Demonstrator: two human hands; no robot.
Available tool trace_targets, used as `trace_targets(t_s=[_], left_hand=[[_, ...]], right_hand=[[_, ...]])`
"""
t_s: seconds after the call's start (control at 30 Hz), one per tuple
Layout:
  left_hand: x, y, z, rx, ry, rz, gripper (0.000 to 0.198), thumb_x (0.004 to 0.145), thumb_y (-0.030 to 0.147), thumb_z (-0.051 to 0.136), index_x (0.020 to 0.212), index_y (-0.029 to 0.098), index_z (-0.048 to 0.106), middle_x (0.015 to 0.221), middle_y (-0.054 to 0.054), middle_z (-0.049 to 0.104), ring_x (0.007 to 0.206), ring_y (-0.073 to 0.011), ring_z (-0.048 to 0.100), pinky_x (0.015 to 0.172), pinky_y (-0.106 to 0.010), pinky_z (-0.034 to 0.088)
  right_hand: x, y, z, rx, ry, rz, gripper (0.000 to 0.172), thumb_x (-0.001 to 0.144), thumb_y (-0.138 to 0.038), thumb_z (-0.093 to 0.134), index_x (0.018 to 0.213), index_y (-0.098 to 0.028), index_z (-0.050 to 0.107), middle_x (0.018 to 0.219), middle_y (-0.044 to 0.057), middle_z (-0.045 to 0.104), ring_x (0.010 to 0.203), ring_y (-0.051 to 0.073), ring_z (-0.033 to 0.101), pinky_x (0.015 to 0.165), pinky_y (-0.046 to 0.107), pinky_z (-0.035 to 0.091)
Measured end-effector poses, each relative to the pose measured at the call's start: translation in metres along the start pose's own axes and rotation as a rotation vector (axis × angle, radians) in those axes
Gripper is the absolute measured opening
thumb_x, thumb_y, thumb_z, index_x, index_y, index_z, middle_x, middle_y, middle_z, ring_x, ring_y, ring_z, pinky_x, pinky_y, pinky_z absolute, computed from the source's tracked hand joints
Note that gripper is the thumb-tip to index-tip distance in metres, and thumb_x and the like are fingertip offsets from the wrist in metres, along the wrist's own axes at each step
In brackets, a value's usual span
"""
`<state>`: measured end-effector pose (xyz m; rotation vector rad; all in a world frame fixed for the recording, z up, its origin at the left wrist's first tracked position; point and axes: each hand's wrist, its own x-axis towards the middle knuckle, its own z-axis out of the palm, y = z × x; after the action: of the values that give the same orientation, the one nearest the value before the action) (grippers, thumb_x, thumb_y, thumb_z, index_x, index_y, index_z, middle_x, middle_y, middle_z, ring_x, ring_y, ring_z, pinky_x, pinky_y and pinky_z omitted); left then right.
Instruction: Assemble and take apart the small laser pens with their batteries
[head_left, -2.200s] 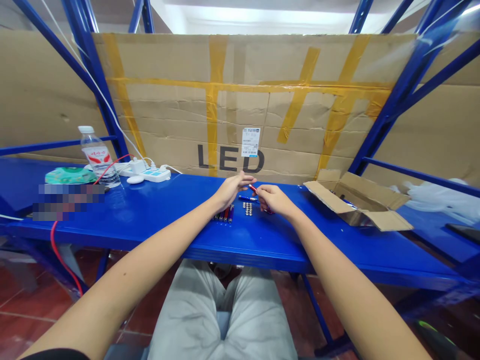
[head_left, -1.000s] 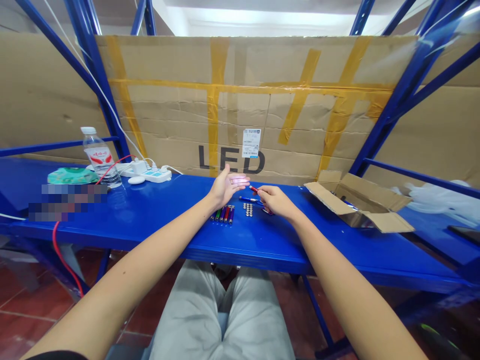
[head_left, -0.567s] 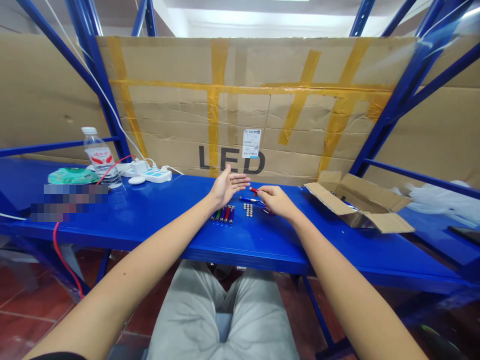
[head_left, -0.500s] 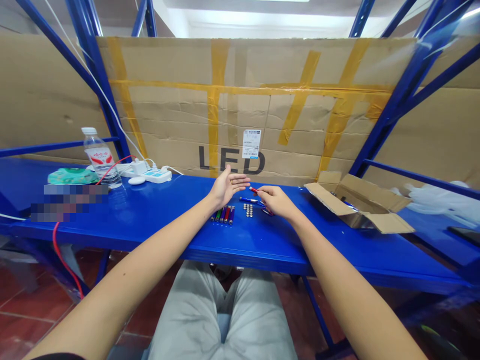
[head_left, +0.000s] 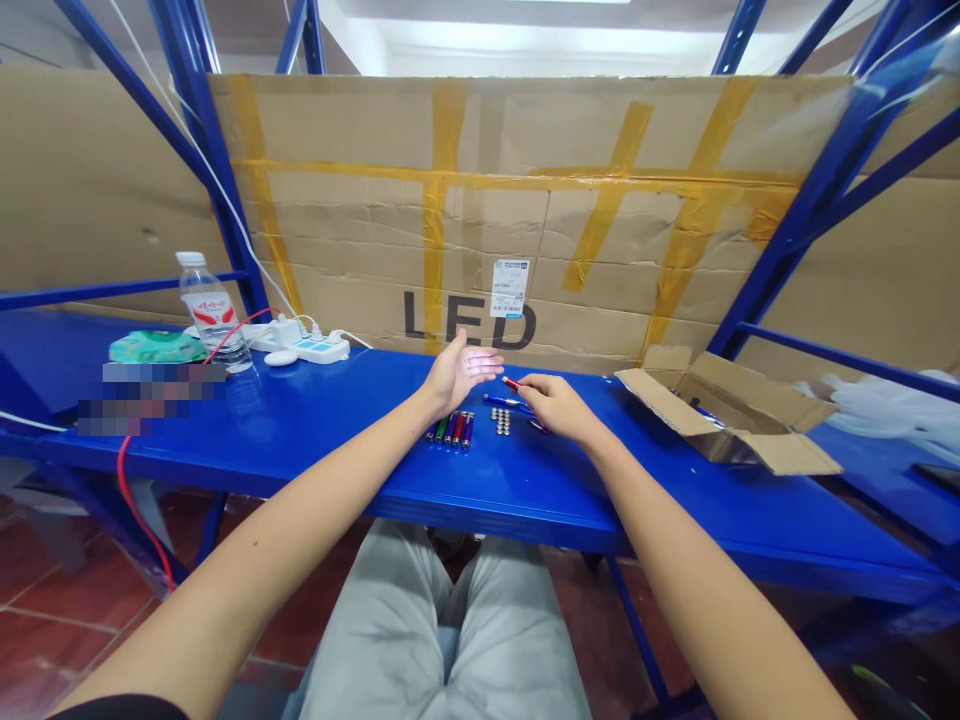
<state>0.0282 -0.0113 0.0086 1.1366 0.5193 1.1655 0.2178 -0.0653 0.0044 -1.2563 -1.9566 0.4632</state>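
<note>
While our left hand (head_left: 456, 375) lies open and empty, palm up, our right hand (head_left: 555, 407) has its fingers closed on a red pen-shaped tube (head_left: 511, 383) at the bench's middle. Just beside it lie a blue pen-shaped tube (head_left: 501, 400), loose button cells (head_left: 501, 421), and a neat finished row of coloured tubes (head_left: 450, 430) on the blue workbench (head_left: 300, 455); the cells remain unused.

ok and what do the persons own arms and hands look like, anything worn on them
The left hand and right hand are bare, with no gloves, watch or bracelet visible. Both forearms are bare too; a black sleeve edge shows at the lower left corner.
</note>
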Motion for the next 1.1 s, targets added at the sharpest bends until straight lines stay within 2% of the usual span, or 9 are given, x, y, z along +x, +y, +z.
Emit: trace_targets(t_s=[0.63,1.1], left_hand=[[-0.0035,0.0042,0.0031,-0.021,0.003,0.000,0.067,0.096,0.058,0.029,0.094,0.005,0.069,0.096,-0.022,0.071,0.091,-0.0260,0.069,0.090,-0.038,0.051],[-0.0026,0.0025,0.0005,-0.023,-0.031,0.011,0.067,0.095,0.061,0.031,0.093,0.007,0.070,0.099,-0.021,0.072,0.094,-0.0263,0.069,0.091,-0.039,0.050]], right_hand=[[-0.0001,-0.0029,-0.0008,-0.032,0.023,0.017,0.032,0.086,-0.036,0.047,0.081,-0.013,0.068,0.073,0.004,0.065,0.068,0.016,0.053,0.063,0.028,0.037],[0.0004,0.0004,-0.0013,-0.052,0.071,0.002,0.030,0.084,-0.035,0.048,0.080,-0.014,0.069,0.065,0.002,0.063,0.060,0.015,0.051,0.058,0.027,0.035]])
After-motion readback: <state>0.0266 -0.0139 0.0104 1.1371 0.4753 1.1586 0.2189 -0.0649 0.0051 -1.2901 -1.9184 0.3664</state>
